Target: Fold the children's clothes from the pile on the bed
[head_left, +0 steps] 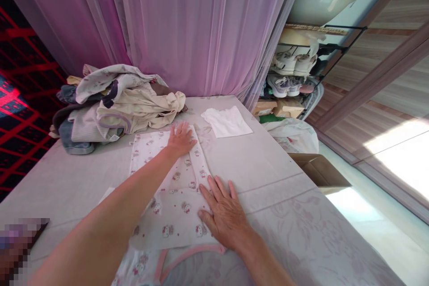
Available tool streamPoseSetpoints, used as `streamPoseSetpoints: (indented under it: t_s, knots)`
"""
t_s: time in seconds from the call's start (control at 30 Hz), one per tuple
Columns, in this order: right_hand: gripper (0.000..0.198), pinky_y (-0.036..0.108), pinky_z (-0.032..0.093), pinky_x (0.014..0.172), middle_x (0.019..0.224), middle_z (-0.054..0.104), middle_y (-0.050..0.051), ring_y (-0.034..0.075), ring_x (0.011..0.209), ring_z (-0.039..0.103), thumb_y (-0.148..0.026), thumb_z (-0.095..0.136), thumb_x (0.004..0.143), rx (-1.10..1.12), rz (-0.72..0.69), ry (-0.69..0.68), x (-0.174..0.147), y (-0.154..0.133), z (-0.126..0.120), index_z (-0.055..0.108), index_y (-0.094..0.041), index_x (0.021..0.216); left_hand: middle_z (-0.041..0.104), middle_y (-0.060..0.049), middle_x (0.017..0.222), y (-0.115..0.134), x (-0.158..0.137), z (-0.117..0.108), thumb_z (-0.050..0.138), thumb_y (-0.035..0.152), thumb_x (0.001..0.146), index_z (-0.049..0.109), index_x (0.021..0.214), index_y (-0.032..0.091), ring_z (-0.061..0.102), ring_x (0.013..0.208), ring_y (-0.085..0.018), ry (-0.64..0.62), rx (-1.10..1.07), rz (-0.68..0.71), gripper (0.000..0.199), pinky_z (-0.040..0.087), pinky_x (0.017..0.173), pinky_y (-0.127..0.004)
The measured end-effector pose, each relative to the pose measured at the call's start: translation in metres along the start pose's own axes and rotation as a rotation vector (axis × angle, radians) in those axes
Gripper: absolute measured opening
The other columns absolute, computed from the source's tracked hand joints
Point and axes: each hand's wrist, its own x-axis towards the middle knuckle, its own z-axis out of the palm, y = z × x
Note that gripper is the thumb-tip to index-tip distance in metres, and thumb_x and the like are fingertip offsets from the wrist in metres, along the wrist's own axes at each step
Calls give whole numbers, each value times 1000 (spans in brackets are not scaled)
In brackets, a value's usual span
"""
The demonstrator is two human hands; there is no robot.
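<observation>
Head view. A white shirt (174,221) printed with small cat figures lay spread on a pale floral sheet (275,196), directly in front of the person. Its pink trim (214,246) curved along the near end, and a narrow folded strip ran down the right side; whether that strip was a sleeve could not be determined with confidence, as the left arm covered part of the garment.

The left hand (181,140) rested palm down on the far right part of the shirt, fingers extended and slightly parted, gripping nothing. The right hand (226,212) was palm down at the shirt's near right edge, fingers straight and spread, with no grip on the fabric.

A white cloth (228,122) lay flat beyond the right hand, apart from the shirt. A heap of clothes (124,103) stood at the far left, in front of a purple curtain (177,27). To the right, beside the sheet, were a rack holding shoes (284,63) and a white basin (325,2), a plastic bag (295,134) and an open cardboard box (317,170). An object (20,246) at the lower left was too pixelated to identify.
</observation>
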Motion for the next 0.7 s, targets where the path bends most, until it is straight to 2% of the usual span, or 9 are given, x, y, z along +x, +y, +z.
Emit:
streamPoseSetpoints:
  t_s: [0.1,0.17,0.23,0.3,0.43,0.7]
  knots:
    - [56,58,5,114,159,16,6,29,145,13,-54,38,94,5,-5,-4,0,1,1,35,-33,146,22,-2,159,19,-29,9,25,50,95,42,142,25,14,146,-22,-15,-7,190,56,5,119,-44]
    - [55,59,5,114,159,17,7,30,145,13,-54,39,94,12,-6,-4,-1,1,1,37,-35,145,24,-4,158,26,-47,18,23,54,96,36,146,25,18,145,-23,-31,-43,352,59,10,118,-45]
    - [54,60,7,113,158,19,8,31,145,14,-53,41,93,17,-9,6,-1,1,1,38,-35,145,22,-5,159,27,-57,24,22,58,95,31,148,26,18,145,-25,-25,-67,385,63,12,117,-48]
    - [54,61,9,113,158,20,9,31,145,16,-53,42,93,21,-12,24,-1,0,1,39,-35,144,19,-5,159,24,-56,26,22,61,94,27,149,26,16,146,-27,-31,-77,331,66,12,117,-49]
    - [53,62,11,112,157,23,9,31,144,19,-52,43,93,22,-20,63,-2,-1,2,40,-36,143,17,-7,160,14,-33,17,23,62,93,23,151,23,13,146,-28,-68,-93,207,70,11,117,-48]
    - [53,62,11,112,157,23,9,30,144,18,-55,42,93,37,-20,72,-3,-1,1,41,-36,143,15,-10,160,-3,4,6,22,72,86,18,152,19,9,147,-30,-69,-95,90,85,9,116,-50]
